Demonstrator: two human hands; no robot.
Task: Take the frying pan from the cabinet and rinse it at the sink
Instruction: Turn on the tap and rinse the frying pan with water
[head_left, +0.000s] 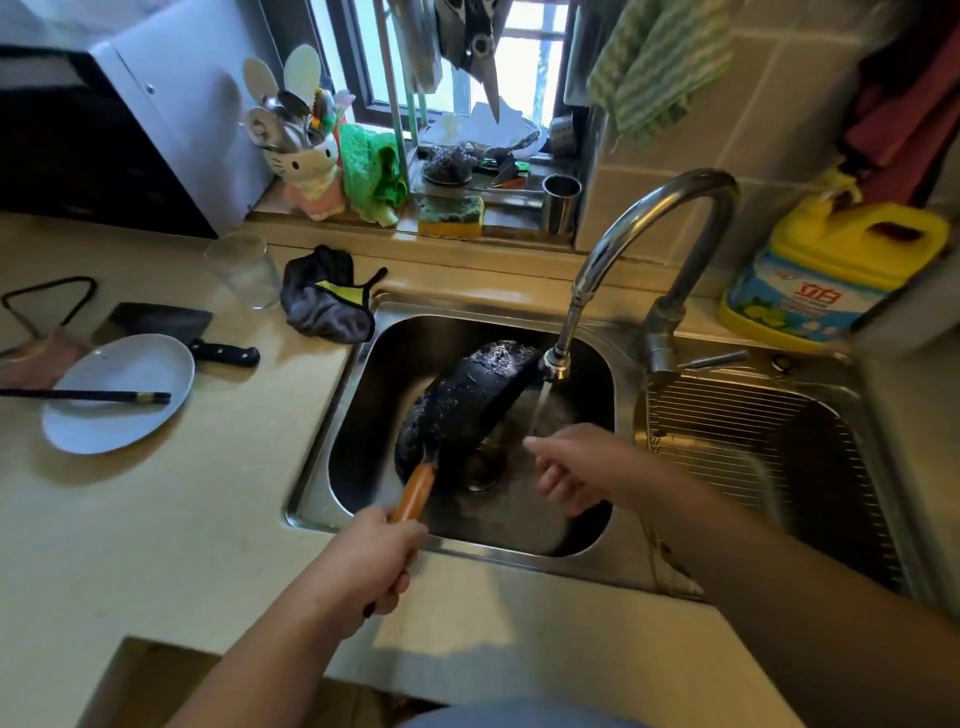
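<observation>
A black frying pan (467, 400) with an orange handle is tilted on its side inside the left sink basin (363, 384), its wet dark underside facing me. My left hand (374, 556) is closed around the end of the handle at the basin's front rim. Water runs from the curved chrome faucet (649, 228), just past the pan's right edge. My right hand (566, 467) hovers over the drain to the right of the pan, fingers apart and holding nothing, close to the water stream.
Left counter holds a white plate (119, 389) with chopsticks, a cleaver (171, 327), a glass (244, 270) and a dark cloth (327, 301). A wire rack (753, 441) fills the right basin. A yellow detergent jug (836, 270) stands at the right; a sponge (451, 215) lies on the sill.
</observation>
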